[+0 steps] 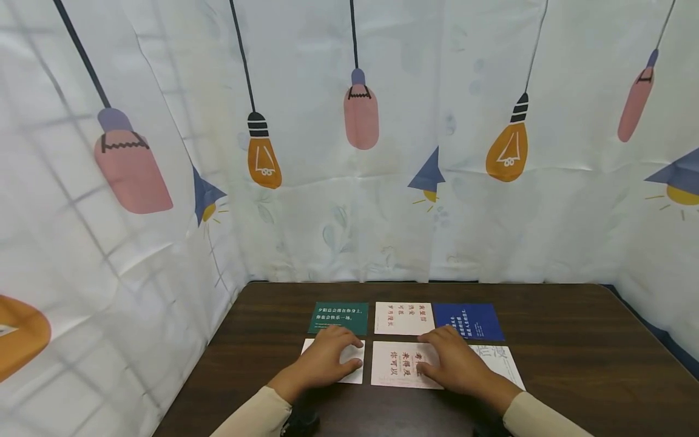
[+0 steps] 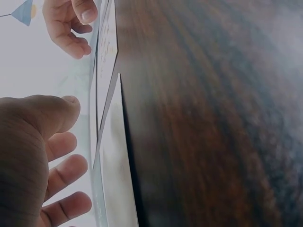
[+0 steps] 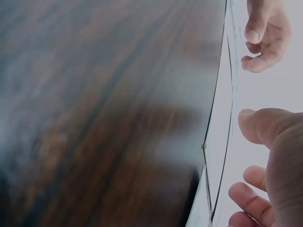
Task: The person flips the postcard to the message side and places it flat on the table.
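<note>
Left hand (image 1: 323,360) and right hand (image 1: 460,365), fingers apart, hover over cards (image 1: 398,361) laid in two rows toward the table's (image 1: 579,343) far edge, presumably for viewing.

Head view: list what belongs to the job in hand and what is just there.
Likely in the job:
pale front-left card, by the left grip
pink front-middle card, by the right grip
white front-right card
green back-left card
pink back-middle card
blue back-right card

Just there:
dark table
lamp-print cloth
</note>
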